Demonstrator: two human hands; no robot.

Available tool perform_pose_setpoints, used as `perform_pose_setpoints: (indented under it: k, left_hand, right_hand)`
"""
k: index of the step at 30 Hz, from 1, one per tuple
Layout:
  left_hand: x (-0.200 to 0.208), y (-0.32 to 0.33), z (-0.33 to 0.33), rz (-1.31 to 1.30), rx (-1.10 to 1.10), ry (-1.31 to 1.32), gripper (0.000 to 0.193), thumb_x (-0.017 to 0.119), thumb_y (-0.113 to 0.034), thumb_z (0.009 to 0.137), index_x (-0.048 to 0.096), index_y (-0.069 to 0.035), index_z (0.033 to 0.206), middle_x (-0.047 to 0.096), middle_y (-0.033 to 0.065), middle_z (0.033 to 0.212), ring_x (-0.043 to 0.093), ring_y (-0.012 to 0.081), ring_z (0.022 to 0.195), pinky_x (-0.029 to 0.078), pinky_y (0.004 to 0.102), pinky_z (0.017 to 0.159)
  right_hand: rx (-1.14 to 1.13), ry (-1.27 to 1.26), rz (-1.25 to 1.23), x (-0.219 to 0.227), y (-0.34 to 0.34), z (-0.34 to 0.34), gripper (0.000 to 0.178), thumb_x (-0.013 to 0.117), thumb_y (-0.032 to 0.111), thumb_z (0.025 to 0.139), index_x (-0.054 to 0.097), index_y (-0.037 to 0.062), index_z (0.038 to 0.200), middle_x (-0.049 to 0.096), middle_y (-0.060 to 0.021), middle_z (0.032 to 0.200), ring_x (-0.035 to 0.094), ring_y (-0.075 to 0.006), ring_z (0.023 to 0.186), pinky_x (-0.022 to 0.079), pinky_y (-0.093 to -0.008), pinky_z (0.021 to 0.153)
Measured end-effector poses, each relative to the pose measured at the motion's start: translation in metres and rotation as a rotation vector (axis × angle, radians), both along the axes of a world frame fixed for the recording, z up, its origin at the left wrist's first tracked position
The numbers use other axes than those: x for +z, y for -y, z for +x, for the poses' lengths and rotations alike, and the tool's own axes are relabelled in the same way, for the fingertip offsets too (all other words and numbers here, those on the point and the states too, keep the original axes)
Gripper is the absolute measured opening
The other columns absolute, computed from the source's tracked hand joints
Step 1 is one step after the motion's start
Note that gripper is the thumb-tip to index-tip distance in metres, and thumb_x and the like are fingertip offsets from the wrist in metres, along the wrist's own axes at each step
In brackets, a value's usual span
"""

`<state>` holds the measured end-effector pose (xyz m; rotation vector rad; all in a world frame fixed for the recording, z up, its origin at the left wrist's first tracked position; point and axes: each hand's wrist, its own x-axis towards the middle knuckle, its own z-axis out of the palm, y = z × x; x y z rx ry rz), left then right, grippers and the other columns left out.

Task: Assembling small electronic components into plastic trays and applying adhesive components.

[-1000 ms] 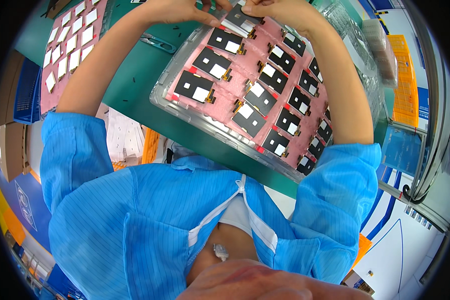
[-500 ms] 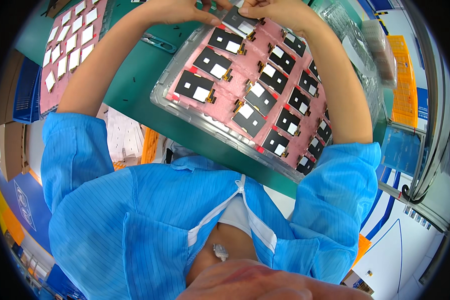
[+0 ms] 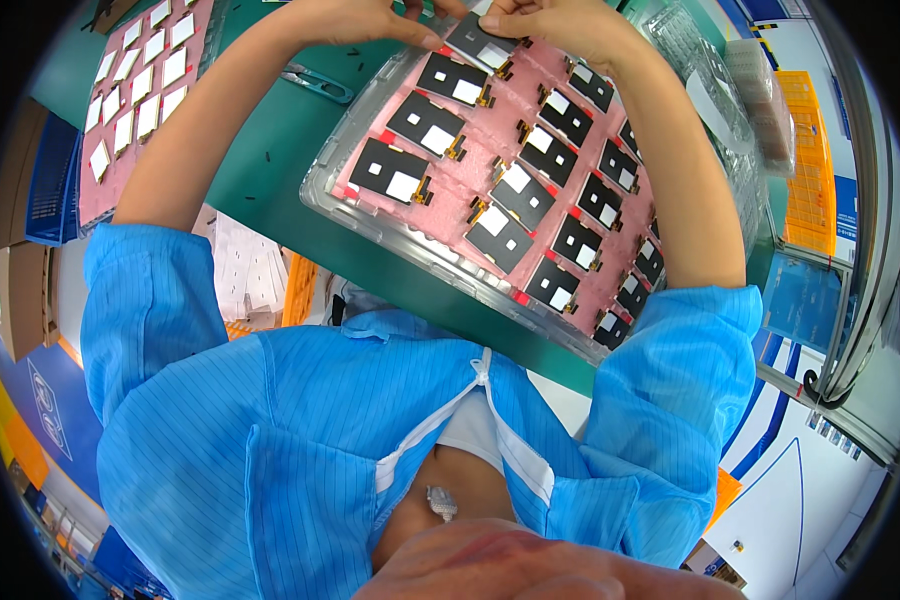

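At the far left corner of the clear plastic tray [image 3: 315, 190], both hands are at a flat black display module [image 3: 478, 44] with a white patch and a gold flex tail. My right hand [image 3: 555, 25] pinches its upper edge between thumb and finger. My left hand [image 3: 370, 20] is closed at its left edge, thumb tip at the corner; the picture's upper edge cuts off some of its fingers. Several similar modules [image 3: 390, 170] lie in rows on pink foam [image 3: 460, 200] in the tray, some with red tabs.
Blue-handled snips [image 3: 320, 85] lie on the green mat [image 3: 240, 190] left of the tray. Farther left, white-faced pieces rest on another pink sheet [image 3: 100, 195] beside a blue basket [image 3: 55, 190]. Clear plastic trays [image 3: 705, 80] and an orange crate [image 3: 808, 160] stand right.
Almost nothing differs. Both hands stay at the same module, with only a very slight shift of the fingers.
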<state>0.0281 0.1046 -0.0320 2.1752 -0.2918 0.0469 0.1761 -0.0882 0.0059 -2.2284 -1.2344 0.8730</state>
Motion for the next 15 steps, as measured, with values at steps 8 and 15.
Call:
perform_pose_setpoints:
  k: [8, 15]
  left_hand:
    - [0.0012, 0.0009, 0.0005, -0.018, 0.0, 0.001, 0.039, 0.086, -0.016, 0.076, 0.074, -0.001, 0.109, 0.064, 0.0059, 0.096, 0.059, 0.0142, 0.078, 0.047, 0.0286, 0.067]
    - [-0.0019, -0.0011, 0.0015, 0.004, -0.012, 0.017, 0.039, 0.086, -0.017, 0.076, 0.074, -0.002, 0.11, 0.064, 0.0055, 0.096, 0.059, 0.0139, 0.079, 0.048, 0.0286, 0.068]
  right_hand:
    - [-0.008, 0.014, -0.014, -0.0017, 0.0007, 0.0016, 0.019, 0.075, 0.019, 0.089, 0.073, 0.0013, 0.084, 0.066, -0.001, 0.071, 0.054, -0.0086, 0.062, 0.043, -0.0271, 0.058]
    - [-0.046, -0.015, 0.007, -0.0032, 0.001, -0.0004, 0.018, 0.076, 0.018, 0.088, 0.074, 0.0005, 0.085, 0.069, -0.0028, 0.073, 0.057, -0.0093, 0.065, 0.046, -0.027, 0.06]
